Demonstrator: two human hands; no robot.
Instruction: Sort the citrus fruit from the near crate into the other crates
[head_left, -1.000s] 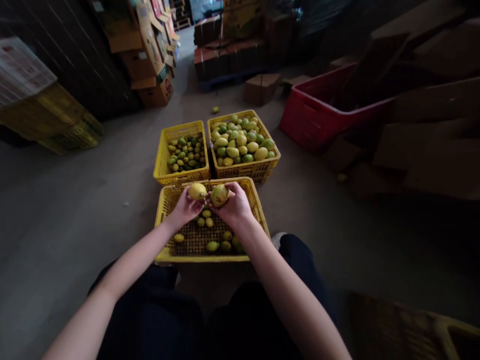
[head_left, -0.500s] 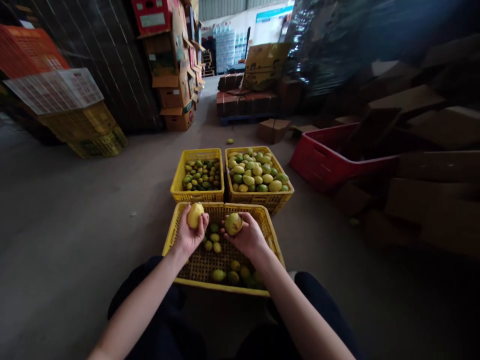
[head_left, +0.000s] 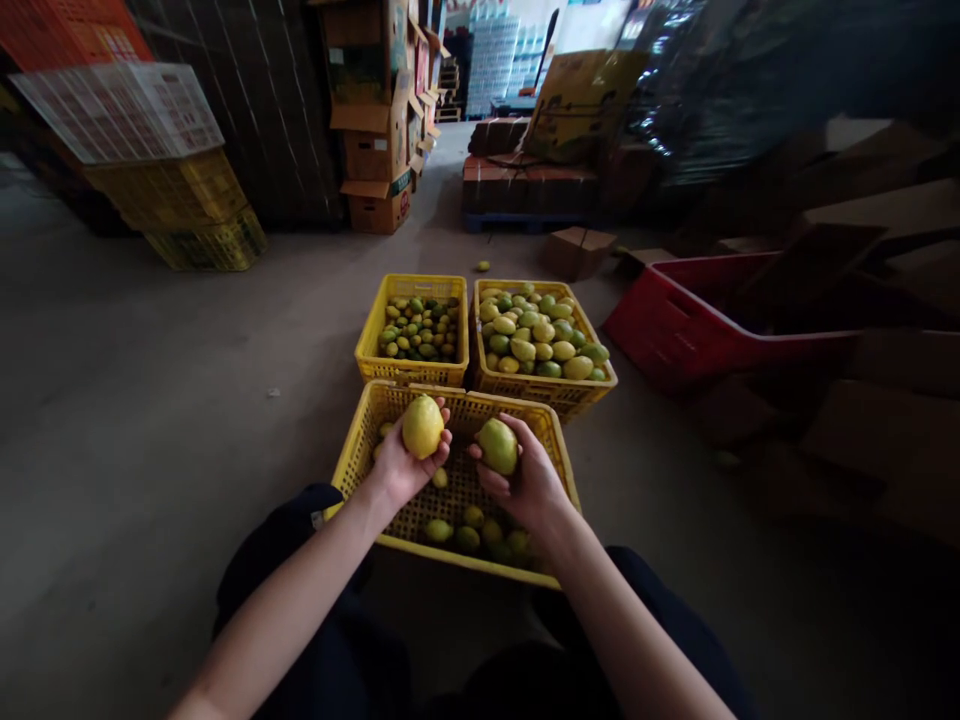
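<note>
My left hand (head_left: pixel 409 462) is closed around a yellow lemon (head_left: pixel 423 427), palm turned up. In my right hand (head_left: pixel 529 478) sits a greener lemon (head_left: pixel 498 447), gripped by thumb and fingers. Both hands are over the near yellow crate (head_left: pixel 564 462), where several loose green-yellow lemons (head_left: pixel 467 541) lie along its near side; my hands and forearms hide part of the inside. Beyond it, the far left yellow crate (head_left: pixel 412 372) holds many small greenish lemons (head_left: pixel 424 325). The far right yellow crate (head_left: pixel 540 388) is heaped with larger yellow and green lemons (head_left: pixel 544 328).
A red crate (head_left: pixel 660 335) with cardboard in it stands at right beside piled cardboard (head_left: pixel 877 430). Stacked crates (head_left: pixel 180 190) are at left. Tall cartons (head_left: pixel 379 160) and a loaded blue pallet (head_left: pixel 517 222) stand behind. One lemon (head_left: pixel 483 266) lies on the floor.
The lemon in my left hand now shows a different side, and so does the one in my right. The view has tipped down and shifted left. Both hands keep hold.
</note>
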